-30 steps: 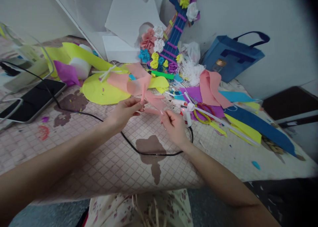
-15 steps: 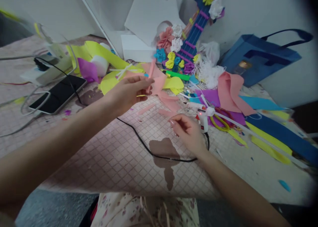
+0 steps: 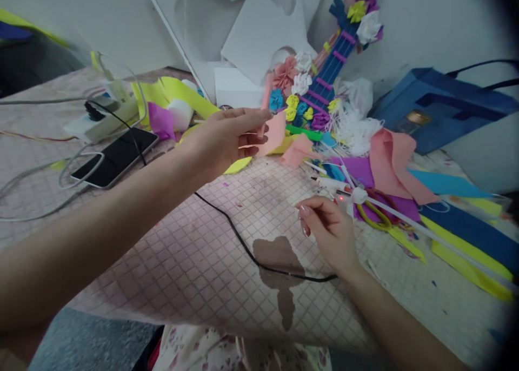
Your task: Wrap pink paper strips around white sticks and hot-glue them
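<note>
A narrow, salmon-pink strip of soft, papery material [image 3: 266, 94] stands almost upright from the fingertips of the left hand [image 3: 237, 136], at the middle of the far part of the scene. It looks slender and plain, its lower end lost behind the fingers. Right beside those fingers is a broader salmon-pink sheet with a curved edge [image 3: 276, 133]; I can't tell whether it is also held. A crumpled salmon-pink scrap [image 3: 300, 151] lies a little to its right.

The left arm stretches in from the near left, palm down, thumb and fingers pinched on the strip, the other fingers loosely bent. The right hand [image 3: 330, 233] sits nearer and to the right, over the pale quilted tablecloth [image 3: 227, 295], fingers half curled and the thumb close to the index tip. It seems to hold nothing, though a small bit at the fingertips would be hard to see. Just beyond it lies a white glue gun with a glowing red light [image 3: 330, 184].
</note>
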`<state>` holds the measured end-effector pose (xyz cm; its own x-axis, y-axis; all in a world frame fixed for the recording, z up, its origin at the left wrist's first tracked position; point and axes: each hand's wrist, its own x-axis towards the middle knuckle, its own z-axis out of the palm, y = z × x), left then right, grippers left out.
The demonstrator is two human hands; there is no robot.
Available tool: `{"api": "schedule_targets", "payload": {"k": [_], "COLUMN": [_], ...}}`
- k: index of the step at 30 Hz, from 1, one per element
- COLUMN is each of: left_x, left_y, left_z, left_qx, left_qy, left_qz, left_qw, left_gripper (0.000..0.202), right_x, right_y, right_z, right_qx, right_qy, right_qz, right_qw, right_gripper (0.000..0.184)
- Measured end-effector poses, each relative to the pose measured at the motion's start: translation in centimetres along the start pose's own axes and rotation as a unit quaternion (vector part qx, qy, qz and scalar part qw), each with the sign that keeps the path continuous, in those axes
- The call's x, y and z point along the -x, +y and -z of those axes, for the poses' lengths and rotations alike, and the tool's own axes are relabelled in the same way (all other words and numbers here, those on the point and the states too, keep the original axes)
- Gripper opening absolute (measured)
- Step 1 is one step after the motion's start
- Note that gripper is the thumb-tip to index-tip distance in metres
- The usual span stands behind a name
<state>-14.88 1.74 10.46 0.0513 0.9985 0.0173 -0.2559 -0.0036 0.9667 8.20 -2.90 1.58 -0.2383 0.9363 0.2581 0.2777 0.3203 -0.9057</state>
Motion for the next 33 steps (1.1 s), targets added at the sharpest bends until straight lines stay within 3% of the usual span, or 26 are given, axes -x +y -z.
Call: {"api": "schedule_targets", "payload": {"k": [2,5,7,9,11,12,13,14,15,16,18,20,24,29,33], "left_x": [0.1,0.1,0.0,-0.3,-0.6,-0.6,-0.7,-0.6,-0.5,-0.4,0.1,0.6,0.9,0.3,0.1], "left_y": [0.0,0.0,0.0,0.0,0.2,0.3,0.5,0.7,1.0,1.3,1.7,1.8,0.9,-1.3,-3.3], "left_z": [0.0,0.2,0.4,0.6,0.8,0.9,1.0,1.0,1.1,1.2,1.4,1.5,1.6,1.0,0.2], "left_qx": [-0.001,-0.002,-0.007,-0.014,-0.02,-0.021,-0.021,-0.019,-0.017,-0.015,-0.011,-0.001,0.041,0.061,0.066], "left_qy": [0.002,0.004,0.007,0.015,0.023,0.024,0.021,0.016,0.011,0.01,0.015,0.019,-0.009,0.002,-0.004], "left_qz": [0.0,0.0,0.007,0.016,0.019,0.017,0.014,0.008,0.001,-0.006,-0.013,-0.01,0.003,0.046,0.09], "left_qw": [1.0,1.0,1.0,1.0,0.999,0.999,0.999,1.0,1.0,1.0,1.0,1.0,0.999,0.997,0.994], "left_gripper": [0.02,0.019,0.017,0.016,0.017,0.017,0.018,0.018,0.018,0.017,0.015,0.013,0.012,0.007,0.009], "right_x": [0.0,0.1,0.2,0.1,-0.6,-1.2,-2.1,-3.1,-4.2,-5.2,-6.6,-7.0,-5.4,-2.3,-0.8], "right_y": [-0.9,-3.1,-4.7,-5.7,-6.0,-6.0,-6.0,-5.9,-5.9,-5.8,-5.7,-5.3,-3.9,-3.0,-2.9], "right_z": [0.1,-1.1,-3.4,-7.2,-11.4,-13.2,-14.5,-15.3,-15.3,-14.7,-11.8,-7.8,-1.1,2.9,4.9], "right_qx": [-0.02,-0.066,-0.076,-0.088,-0.142,-0.155,-0.143,-0.106,-0.08,-0.082,-0.123,-0.097,-0.031,0.007,0.052], "right_qy": [-0.058,-0.273,-0.447,-0.584,-0.68,-0.673,-0.6,-0.475,-0.361,-0.296,-0.269,-0.229,-0.125,-0.069,-0.126], "right_qz": [0.0,-0.001,0.027,0.09,0.174,0.208,0.209,0.185,0.159,0.142,0.108,0.097,0.047,0.025,0.021], "right_qw": [0.998,0.96,0.891,0.802,0.698,0.692,0.759,0.854,0.915,0.941,0.949,0.964,0.991,0.997,0.99], "right_gripper": [0.013,0.015,0.014,0.012,0.007,0.008,0.012,0.014,0.018,0.019,0.018,0.016,0.016,0.019,0.02]}}
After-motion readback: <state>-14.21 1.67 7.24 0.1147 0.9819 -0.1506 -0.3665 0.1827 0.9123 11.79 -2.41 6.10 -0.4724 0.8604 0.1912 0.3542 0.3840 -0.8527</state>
